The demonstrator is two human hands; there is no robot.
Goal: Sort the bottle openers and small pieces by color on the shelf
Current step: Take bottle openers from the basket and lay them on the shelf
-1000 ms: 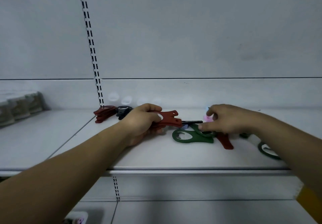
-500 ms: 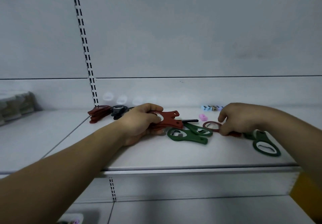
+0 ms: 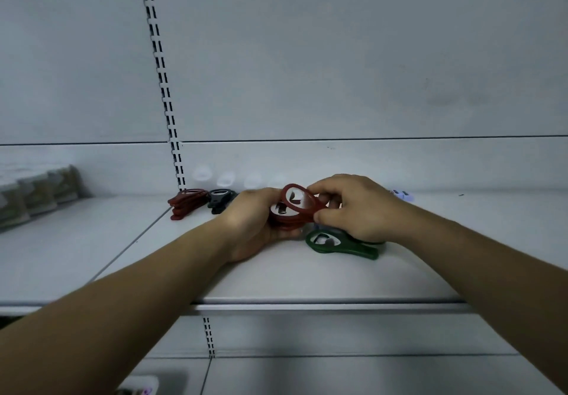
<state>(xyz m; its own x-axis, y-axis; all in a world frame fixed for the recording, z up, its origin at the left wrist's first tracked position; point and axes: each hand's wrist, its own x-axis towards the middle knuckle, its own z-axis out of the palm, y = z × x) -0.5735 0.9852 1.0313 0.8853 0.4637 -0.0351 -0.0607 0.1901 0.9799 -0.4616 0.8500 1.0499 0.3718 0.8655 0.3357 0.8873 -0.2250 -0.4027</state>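
Midway: left hand and right hand grasp red plastic bottle openers; red pile and black pile sit at the white metal shelf's rear edge; green plastic openers await sorting.

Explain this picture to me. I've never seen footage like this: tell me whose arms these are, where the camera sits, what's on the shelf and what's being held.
There is no machine here. The two bare arms belong to a person, and the single picture comes from a wide-angle camera worn on that person's head, looking forward and down, so you see the hands as their owner does.

The hands work over a white shop shelf. The left hand grips a stack of red openers. The right hand pinches one more red bottle opener, held tilted against that stack.

Dark green openers lie on the shelf, partly under the right hand. Farther back on the left is a pile of red openers with a black opener beside it. Small coloured pieces peek out behind the right wrist, too small to describe.
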